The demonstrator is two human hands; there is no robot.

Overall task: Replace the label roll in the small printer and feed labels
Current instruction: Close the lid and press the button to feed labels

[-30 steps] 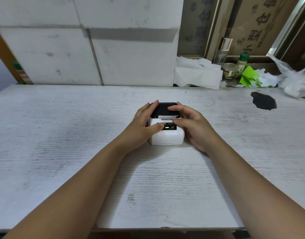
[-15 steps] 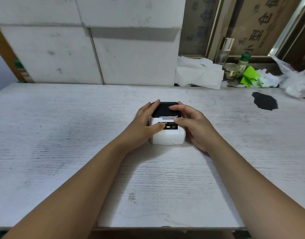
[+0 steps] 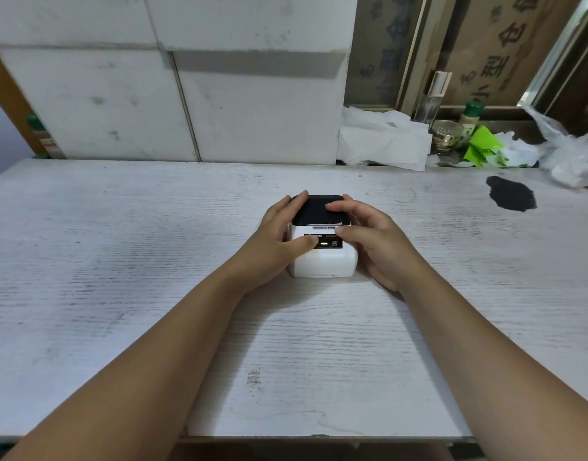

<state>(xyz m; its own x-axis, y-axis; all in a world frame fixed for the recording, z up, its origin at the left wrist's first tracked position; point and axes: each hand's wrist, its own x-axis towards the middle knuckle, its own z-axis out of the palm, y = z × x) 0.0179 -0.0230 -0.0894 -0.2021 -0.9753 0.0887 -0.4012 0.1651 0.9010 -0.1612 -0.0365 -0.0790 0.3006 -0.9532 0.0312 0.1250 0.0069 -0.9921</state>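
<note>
Table (image 3: 119, 261) — whitewashed wood grain, broad and mostly bare; one black patch (image 3: 512, 197) near its far right edge.

Back wall: white foam blocks (image 3: 252, 94); to their right, crumpled white paper (image 3: 382, 141), a clear bottle (image 3: 430, 98), a glass jar (image 3: 447, 136) with contents too dim to tell, a green-capped bottle (image 3: 470, 119), green paper scraps (image 3: 482, 146) and a plastic bag (image 3: 572, 154), all crowded together along the table's rear edge.

Printer (image 3: 322, 247) — small, white body, black lid (image 3: 317, 211) down, one lamp lit on its front strip; it sits mid-table, well clear of the clutter.

Left hand (image 3: 279, 241) cups the printer's left side, thumb on the front strip. Right hand (image 3: 375, 237) wraps the right side, fingertips resting on the lid. Nothing lies between hands and printer.
</note>
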